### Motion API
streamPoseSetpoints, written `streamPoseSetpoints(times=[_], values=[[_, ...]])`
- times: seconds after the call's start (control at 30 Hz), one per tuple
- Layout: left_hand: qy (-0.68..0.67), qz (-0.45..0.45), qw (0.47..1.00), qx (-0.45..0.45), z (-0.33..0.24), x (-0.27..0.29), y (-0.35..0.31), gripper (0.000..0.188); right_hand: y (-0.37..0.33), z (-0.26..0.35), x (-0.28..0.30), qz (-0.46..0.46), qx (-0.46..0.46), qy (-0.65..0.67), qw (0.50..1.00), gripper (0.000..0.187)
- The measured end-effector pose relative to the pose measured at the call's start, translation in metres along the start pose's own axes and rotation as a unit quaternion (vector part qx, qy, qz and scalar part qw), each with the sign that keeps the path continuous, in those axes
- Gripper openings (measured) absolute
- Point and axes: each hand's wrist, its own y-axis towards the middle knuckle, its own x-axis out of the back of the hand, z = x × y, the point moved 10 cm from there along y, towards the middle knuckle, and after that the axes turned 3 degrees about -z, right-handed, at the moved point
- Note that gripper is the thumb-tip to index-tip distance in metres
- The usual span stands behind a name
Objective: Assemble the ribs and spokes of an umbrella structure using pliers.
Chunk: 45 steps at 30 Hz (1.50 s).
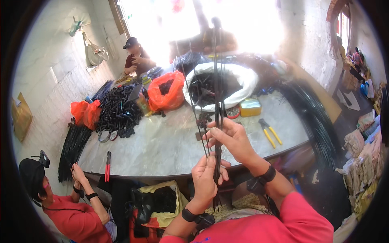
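My left hand (206,180) is closed around the lower part of a bundle of thin black rods (217,101) that stands upright in front of me. Just above it, my right hand (231,139) pinches the same rods between thumb and fingers. One or two rods splay off to the left of the bundle. Both wrists wear black bands. The rods rise over the grey table (170,141) toward the bright window.
On the table lie yellow-handled pliers (269,131), a red-handled tool (107,166), a white sack of black parts (221,87), orange bags (166,94), a heap of black pieces (117,111) and a yellow box (250,107). One person sits at lower left, another at the far side. Long black rods hang off the right edge.
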Motion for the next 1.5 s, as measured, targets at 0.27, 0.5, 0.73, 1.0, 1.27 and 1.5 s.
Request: streamPoseSetpoints(times=[0.27,0.5,0.73,1.0,1.27,1.5], values=[[0.016,0.006,1.0,0.012,0.006,0.007,0.007,0.03,0.003,0.005,0.006,-0.021,0.018,-0.033,0.999,0.027],[0.017,0.019,0.999,0.032,0.01,0.01,0.01,0.028,0.005,-0.006,0.008,0.018,-0.03,-0.037,0.999,0.034],[0.013,0.008,0.997,0.076,0.015,0.014,0.011,0.026,0.008,-0.008,0.003,0.054,-0.029,0.026,0.998,0.042],[0.02,0.042,0.994,0.096,0.03,0.016,0.007,0.031,0.011,-0.032,0.001,0.105,-0.125,0.05,0.985,0.041],[-0.042,0.119,0.981,0.147,0.024,0.0,0.007,0.032,0.003,-0.005,-0.012,0.167,-0.058,0.058,0.983,0.045],[-0.033,0.095,0.986,0.135,0.02,-0.003,0.0,0.028,-0.002,-0.015,0.004,0.131,-0.085,-0.065,0.986,0.043]])
